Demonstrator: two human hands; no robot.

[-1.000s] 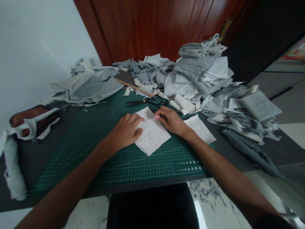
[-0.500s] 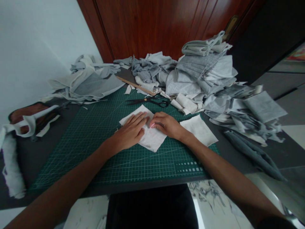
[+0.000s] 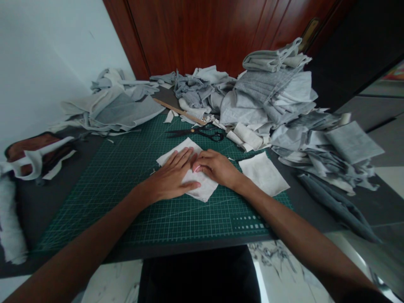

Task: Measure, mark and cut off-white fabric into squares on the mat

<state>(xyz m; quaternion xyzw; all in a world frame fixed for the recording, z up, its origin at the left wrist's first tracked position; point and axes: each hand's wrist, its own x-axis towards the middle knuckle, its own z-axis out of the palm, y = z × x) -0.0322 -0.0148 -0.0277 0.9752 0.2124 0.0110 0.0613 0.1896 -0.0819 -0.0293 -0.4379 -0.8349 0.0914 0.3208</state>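
A pale square of cloth (image 3: 202,191) lies at an angle on the green cutting mat (image 3: 189,223). My left hand (image 3: 173,172) is pressed flat on its left half, fingers stretched out and thumb apart. On the right half, my right hand (image 3: 216,167) pinches a small pinkish-white piece (image 3: 197,168) against the cloth; the fingers hide most of it, so I cannot tell its kind. Black scissors (image 3: 195,132) rest just beyond the cloth. To the right of my right hand is a second pale cloth square (image 3: 265,173).
A large heap of grey cloth (image 3: 265,92) stands at the back right, with more grey cloth (image 3: 120,111) at the back left. A wooden strip (image 3: 179,111) lies behind the scissors. White strips and a brown-and-black item (image 3: 34,147) sit at the left edge.
My right hand has shifted slightly left along the cloth, nearer my left fingers. My left thumb has spread towards the right. The cloth has barely moved.
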